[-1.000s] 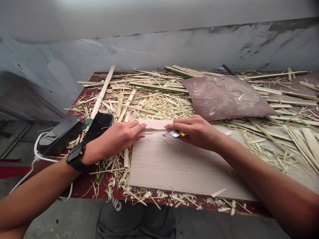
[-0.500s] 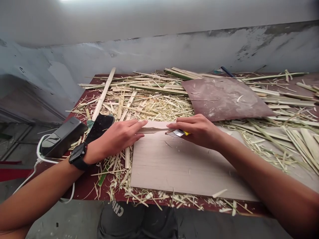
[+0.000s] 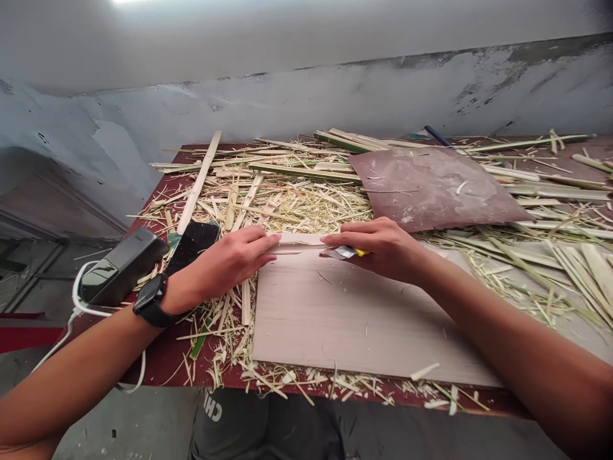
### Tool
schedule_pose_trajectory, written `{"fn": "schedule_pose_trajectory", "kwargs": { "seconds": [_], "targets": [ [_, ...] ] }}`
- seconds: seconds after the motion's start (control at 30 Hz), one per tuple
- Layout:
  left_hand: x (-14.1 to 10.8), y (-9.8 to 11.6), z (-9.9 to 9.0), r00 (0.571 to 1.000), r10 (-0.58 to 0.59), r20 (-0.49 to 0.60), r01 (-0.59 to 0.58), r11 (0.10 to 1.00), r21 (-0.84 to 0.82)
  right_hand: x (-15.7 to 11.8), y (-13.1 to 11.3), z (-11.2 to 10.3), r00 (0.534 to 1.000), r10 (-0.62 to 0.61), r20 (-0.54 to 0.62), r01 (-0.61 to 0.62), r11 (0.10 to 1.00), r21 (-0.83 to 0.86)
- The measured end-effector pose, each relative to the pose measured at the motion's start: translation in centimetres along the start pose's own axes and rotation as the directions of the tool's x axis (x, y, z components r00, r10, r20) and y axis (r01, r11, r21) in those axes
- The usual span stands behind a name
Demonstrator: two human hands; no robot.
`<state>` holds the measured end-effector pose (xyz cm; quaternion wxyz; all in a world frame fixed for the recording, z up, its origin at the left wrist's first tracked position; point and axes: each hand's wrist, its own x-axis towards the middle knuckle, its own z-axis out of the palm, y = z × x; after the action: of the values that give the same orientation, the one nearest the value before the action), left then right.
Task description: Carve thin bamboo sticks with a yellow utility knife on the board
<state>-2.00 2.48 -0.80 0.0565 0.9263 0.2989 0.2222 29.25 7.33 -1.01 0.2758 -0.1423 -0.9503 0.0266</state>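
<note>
A pale flat strip lies crosswise near the far edge of a light wooden board. My left hand, with a black watch on its wrist, has its fingers closed on the strip's left end. At the right end my right hand pinches the same strip. Against the right palm there is also a tool with a silvery blade and a yellow part, mostly covered by the fingers. Thin shavings lie just beyond the strip.
A brown sheet rests on split strips at the back right. A black phone and a dark power bank with a white cable sit left. One long strip slants behind the phone. The table's near edge carries scraps.
The view has shifted slightly. Both hands keep their hold on the strip, whose upper face is tilted a little differently, and the yellow tool part shows slightly farther right.
</note>
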Motion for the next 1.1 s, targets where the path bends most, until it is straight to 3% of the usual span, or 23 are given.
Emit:
{"fn": "schedule_pose_trajectory", "kwargs": {
  "seconds": [0.87,1.1],
  "targets": [
    [-0.15,-0.36,0.30,0.999,-0.006,0.038,0.006,1.000,-0.008,-0.01,0.27,-0.26,0.998,0.020,0.058,-0.020,1.000,-0.005],
    [0.01,-0.61,0.02,1.000,0.004,-0.017,-0.004,1.000,0.009,0.25,0.23,-0.41,0.999,0.046,0.021,-0.046,0.999,-0.007]
  ]
}}
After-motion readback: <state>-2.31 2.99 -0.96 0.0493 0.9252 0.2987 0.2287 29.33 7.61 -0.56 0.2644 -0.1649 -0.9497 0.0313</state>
